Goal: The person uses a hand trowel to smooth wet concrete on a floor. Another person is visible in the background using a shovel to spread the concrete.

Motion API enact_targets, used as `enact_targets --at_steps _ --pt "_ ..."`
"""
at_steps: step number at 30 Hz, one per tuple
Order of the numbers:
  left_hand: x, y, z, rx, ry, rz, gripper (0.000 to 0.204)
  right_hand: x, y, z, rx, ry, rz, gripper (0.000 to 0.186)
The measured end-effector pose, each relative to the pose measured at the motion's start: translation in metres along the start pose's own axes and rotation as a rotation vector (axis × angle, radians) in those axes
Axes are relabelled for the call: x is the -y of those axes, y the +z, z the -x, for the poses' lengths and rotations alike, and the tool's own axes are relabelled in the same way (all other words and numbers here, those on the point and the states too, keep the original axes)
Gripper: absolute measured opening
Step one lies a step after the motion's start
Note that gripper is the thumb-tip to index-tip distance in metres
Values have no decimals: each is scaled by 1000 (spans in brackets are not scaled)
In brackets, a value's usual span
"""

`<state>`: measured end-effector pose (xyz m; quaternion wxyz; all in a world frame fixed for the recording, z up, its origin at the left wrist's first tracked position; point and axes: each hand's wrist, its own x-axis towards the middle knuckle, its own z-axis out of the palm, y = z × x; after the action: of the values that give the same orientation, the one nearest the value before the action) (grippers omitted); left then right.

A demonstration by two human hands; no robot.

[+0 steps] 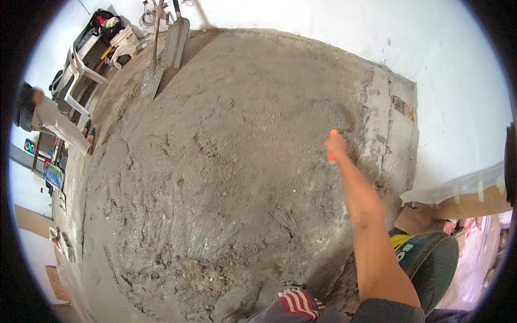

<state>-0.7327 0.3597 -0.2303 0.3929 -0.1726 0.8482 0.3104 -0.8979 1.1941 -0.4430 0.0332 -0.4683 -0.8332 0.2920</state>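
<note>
The right hand (337, 146), arm (371, 237) outstretched, grips an orange tool handle (330, 158) over the wet concrete's (242, 129) right side, left hand out of view, 2 shovels (172, 46) beyond leftward, black bucket (416, 258) beside the arm.

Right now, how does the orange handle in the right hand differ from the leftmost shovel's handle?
The orange handle is bright; the shovel handle is dull grey-brown. The orange handle is short; the shovel handle is long, reaching the picture's top. The right hand grips the orange handle; no hand shows on the shovel handle. Both are tool handles.
</note>
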Motion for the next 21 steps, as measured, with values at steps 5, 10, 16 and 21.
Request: enact_targets --at_steps 5,10,16,21 --pt "-4 -1 11 32 -57 -65 51 39 60 126 405 -181 49 26" --pt "-21 -4 21 25 0 -142 51 44 -11 124 442 -114 -203 24" --pt "-31 0 5 76 11 -189 50 -28 62 134 -84 -100 -91 22" --pt "-52 4 33 -4 -12 -99 46 63 24 215 767 -198 -236 27"
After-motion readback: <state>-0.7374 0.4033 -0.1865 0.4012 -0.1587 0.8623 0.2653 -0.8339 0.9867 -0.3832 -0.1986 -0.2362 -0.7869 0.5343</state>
